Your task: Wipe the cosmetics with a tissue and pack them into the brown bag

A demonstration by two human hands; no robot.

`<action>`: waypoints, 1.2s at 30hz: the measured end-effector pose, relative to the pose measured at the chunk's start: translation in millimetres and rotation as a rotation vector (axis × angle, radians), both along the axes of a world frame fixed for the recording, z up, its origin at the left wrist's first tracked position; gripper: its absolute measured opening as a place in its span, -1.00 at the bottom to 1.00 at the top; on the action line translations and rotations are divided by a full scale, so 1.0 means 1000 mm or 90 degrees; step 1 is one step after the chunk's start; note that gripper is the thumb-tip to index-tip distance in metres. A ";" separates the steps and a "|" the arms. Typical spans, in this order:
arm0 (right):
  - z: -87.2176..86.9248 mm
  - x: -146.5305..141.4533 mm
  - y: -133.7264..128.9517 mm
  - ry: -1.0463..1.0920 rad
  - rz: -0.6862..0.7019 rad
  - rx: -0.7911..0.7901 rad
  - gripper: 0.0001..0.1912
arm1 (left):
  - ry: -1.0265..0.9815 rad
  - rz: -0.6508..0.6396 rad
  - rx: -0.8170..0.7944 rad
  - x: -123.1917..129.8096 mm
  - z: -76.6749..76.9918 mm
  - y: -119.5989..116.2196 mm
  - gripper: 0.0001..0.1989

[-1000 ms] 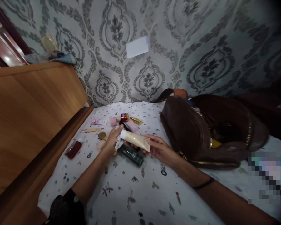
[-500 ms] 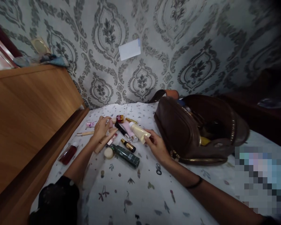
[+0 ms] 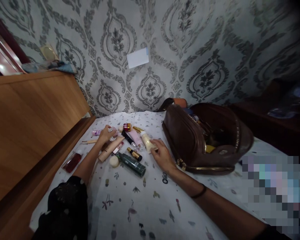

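Note:
My left hand [image 3: 106,134] is closed over a pink tube [image 3: 114,132] at the back left of the cosmetics; what its fingertips hold is too small to name. The fingers of my right hand [image 3: 162,154] close on the lower end of a cream tube [image 3: 146,140], which lies beside a pink tube [image 3: 135,138] and a black one [image 3: 127,138]. In front are a gold-and-black bottle [image 3: 134,154], a dark green bottle [image 3: 131,164], a round cream-coloured lid [image 3: 114,161] and a beige tube [image 3: 110,149]. A red-labelled jar [image 3: 127,127] stands behind.
An open brown bag [image 3: 187,136] sits at the right. A bottle of red liquid [image 3: 72,162] lies at the left, near a wooden panel [image 3: 35,123]. The patterned wall [image 3: 150,30] rises behind, with a white card [image 3: 138,58] on it. The right edge is pixelated.
The cream tube has turned to point more toward me, with my right hand at its lower end. My left hand's fingers have drawn closer together. The whole view has shifted slightly.

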State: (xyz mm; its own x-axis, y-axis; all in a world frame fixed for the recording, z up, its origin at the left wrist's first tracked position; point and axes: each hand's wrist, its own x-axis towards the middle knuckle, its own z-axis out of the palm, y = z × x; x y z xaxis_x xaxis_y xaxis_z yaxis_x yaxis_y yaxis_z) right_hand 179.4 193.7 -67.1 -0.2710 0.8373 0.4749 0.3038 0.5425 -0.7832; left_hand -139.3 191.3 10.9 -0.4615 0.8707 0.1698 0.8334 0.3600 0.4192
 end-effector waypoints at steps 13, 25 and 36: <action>-0.004 -0.001 0.000 -0.016 0.013 0.014 -0.62 | 0.079 -0.113 -0.019 -0.009 0.003 0.000 -0.55; 0.005 0.000 -0.005 -0.028 0.026 -0.004 -0.65 | 0.287 -0.137 -0.152 0.003 0.028 0.019 -0.54; 0.013 -0.006 -0.014 -0.027 0.013 -0.039 -0.63 | 0.373 -0.224 -0.153 0.056 0.032 0.049 -0.46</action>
